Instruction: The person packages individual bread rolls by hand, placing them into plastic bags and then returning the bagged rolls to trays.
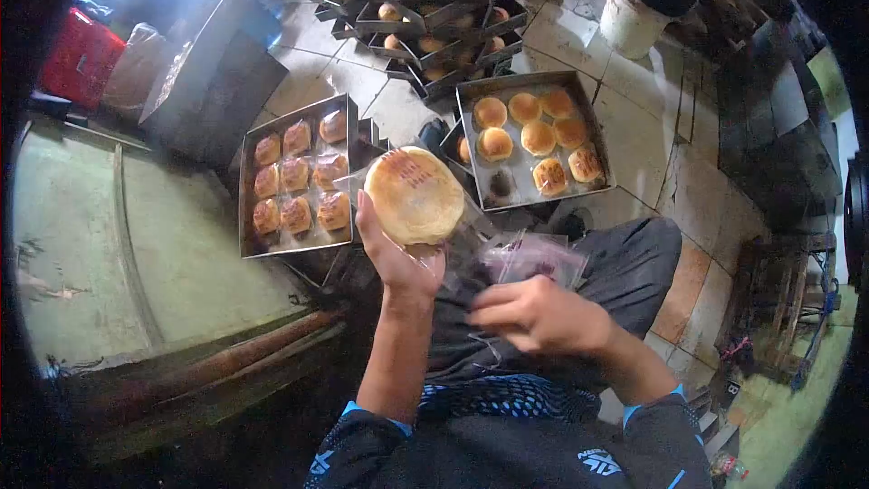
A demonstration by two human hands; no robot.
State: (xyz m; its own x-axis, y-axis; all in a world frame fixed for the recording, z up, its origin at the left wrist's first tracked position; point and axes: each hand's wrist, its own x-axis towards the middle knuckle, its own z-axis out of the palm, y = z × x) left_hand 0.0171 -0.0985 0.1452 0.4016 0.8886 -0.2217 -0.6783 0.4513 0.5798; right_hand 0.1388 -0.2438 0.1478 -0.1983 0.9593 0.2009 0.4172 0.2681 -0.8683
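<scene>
My left hand (405, 270) is closed around a round golden bun (415, 197), holding it up in front of my lap. The bun appears to be in a clear plastic bag with reddish print across its top. My right hand (543, 312) is over my lap with curled fingers, smeared by motion, so whether they grip anything cannot be made out. Just beyond it, a bunch of clear printed plastic bags (534, 258) rests on my thigh. To the left, a square metal tray (297, 252) holds several bagged buns (296, 170).
Ahead on the right, another metal tray (534, 206) carries several buns (539, 138), some with print over them. Stacked trays of buns (434, 32) stand on the tiled floor. A white bucket (631, 25) is at the upper right, a red container (81, 56) at the upper left.
</scene>
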